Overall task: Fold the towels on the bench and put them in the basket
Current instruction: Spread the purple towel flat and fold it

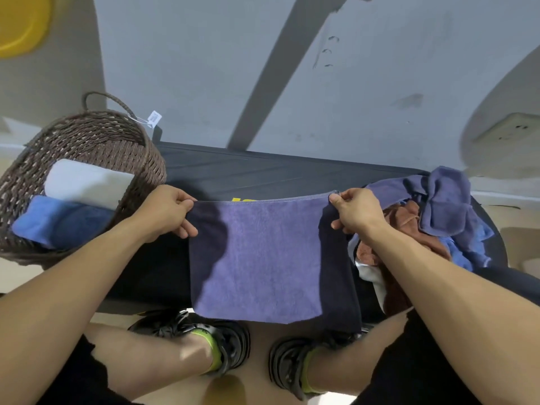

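Observation:
A purple towel [263,258] hangs stretched flat in front of the dark bench [248,173]. My left hand [169,210] pinches its top left corner and my right hand [355,211] pinches its top right corner. The lower edge of the towel hangs past the bench's front edge, above my shoes. On the bench's left end stands a brown woven basket [73,141] holding a folded white towel [87,185] and a folded blue towel [58,223]. To the right lies a heap of unfolded towels [438,217] in purple, rust and blue.
A grey wall rises behind the bench. A paper tag [154,118] hangs from the basket's handle. My two feet in dark sandals [233,343] stand on the floor below the bench's front edge. A yellow object [20,24] shows at the upper left.

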A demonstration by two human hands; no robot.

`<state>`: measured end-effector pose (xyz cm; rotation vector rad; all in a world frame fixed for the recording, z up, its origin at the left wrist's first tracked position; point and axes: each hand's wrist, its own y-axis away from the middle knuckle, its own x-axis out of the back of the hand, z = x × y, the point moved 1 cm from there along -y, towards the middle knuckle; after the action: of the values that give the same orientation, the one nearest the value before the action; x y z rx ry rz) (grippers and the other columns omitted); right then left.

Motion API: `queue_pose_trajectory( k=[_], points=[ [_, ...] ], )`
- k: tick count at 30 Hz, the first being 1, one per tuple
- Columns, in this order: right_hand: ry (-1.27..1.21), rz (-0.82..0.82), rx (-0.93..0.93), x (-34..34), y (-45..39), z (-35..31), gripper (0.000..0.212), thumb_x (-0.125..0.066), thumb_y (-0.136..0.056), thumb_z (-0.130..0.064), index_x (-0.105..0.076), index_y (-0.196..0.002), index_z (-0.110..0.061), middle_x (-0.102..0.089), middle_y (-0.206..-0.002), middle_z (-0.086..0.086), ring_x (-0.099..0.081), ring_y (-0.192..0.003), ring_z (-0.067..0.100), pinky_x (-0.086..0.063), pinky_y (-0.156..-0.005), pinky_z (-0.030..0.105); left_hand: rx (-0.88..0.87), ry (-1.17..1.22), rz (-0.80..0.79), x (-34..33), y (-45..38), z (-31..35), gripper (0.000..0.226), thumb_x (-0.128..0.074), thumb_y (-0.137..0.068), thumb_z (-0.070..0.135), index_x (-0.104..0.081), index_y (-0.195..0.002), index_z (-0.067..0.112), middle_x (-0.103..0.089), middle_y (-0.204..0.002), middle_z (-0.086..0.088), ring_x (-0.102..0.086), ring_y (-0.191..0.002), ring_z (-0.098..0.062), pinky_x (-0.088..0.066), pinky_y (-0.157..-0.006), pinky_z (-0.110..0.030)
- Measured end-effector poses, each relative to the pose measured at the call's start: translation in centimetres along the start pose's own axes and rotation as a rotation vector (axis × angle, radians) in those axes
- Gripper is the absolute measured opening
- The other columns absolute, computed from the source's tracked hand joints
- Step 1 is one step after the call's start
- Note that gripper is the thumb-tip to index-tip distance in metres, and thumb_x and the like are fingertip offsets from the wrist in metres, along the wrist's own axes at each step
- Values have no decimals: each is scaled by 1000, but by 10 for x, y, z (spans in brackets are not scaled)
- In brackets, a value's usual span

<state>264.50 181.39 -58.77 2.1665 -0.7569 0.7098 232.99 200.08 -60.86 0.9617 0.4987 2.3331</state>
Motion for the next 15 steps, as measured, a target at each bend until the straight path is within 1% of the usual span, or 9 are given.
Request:
queue_pose_trajectory(
  k=[2, 3, 4, 5, 6, 8, 11, 14, 15],
  points=[
    [-2, -19, -35, -5, -7, 0, 26, -53, -100, -38, -59, -87, -17, -67, -49, 1, -53, -33, 12, -41, -46, 22, 41, 65, -3, -5, -9, 4, 23, -36, -105, 13, -56, -95, 16, -69, -59, -21, -68, -47, -30, -50, -39, -25],
    [-7, -23, -52, -8, -12, -1, 26, -53, -100, -38, -60, -86, -17, -67, -49, 1, -53, -32, 11, -41, -45, 21, 58, 107, 9, -7, -15, 7, 24, -34, -105, 13, -56, -95, 14, -69, -59, -22, -69, -49, -31, -51, -40, -25],
    [-25, -24, -69, -10, -17, -2, 25, -53, -100, -37, -60, -87, -17, -67, -49, 1, -57, -35, 11, -44, -44, 22, 68, 154, 31, -8, -21, 10, 23, -35, -105, 12, -56, -96, 12, -69, -60, -22, -69, -50, -30, -52, -41, -25],
    [-73, -22, -94, -13, -22, -2, 23, -55, -100, -35, -61, -88, -15, -67, -49, 2, -63, -41, 14, -51, -46, 25, 73, 194, 63, -9, -29, 13, 21, -38, -105, 13, -56, -95, 9, -68, -63, -21, -70, -50, -28, -52, -42, -25],
    [-147, -19, -123, -15, -27, -2, 21, -57, -99, -32, -62, -90, -13, -68, -52, 4, -69, -49, 19, -58, -52, 31, 73, 220, 101, -8, -36, 17, 18, -43, -104, 14, -57, -94, 8, -68, -66, -19, -70, -50, -26, -53, -42, -25],
    [-298, -3, -177, -17, -36, -1, 19, -60, -98, -27, -63, -94, -9, -71, -61, 8, -73, -60, 26, -63, -67, 40, 54, 243, 161, -8, -50, 23, 12, -55, -99, 13, -60, -89, 8, -66, -71, -15, -69, -49, -21, -53, -43, -24],
    [-409, 22, -179, -18, -45, 0, 15, -64, -93, -20, -64, -83, -8, -71, -65, 5, -75, -67, 24, -62, -77, 43, 11, 222, 188, -13, -67, 34, 13, -66, -91, 6, -61, -80, 11, -65, -73, -11, -65, -46, -12, -55, -47, -23],
    [-380, -11, -108, -19, -48, -1, 16, -68, -82, -12, -64, -67, -12, -69, -64, 3, -71, -71, 22, -61, -82, 42, 17, 254, 235, -20, -79, 42, 14, -64, -92, 5, -60, -79, 10, -62, -71, -8, -60, -39, -5, -52, -43, -17],
    [-354, -14, -91, -18, -46, -1, 10, -69, -79, -13, -65, -70, -14, -69, -69, 4, -68, -73, 23, -60, -80, 39, 18, 266, 251, -22, -81, 46, 15, -63, -92, 5, -60, -79, 10, -61, -71, -8, -60, -39, -6, -52, -43, -17]
  ],
)
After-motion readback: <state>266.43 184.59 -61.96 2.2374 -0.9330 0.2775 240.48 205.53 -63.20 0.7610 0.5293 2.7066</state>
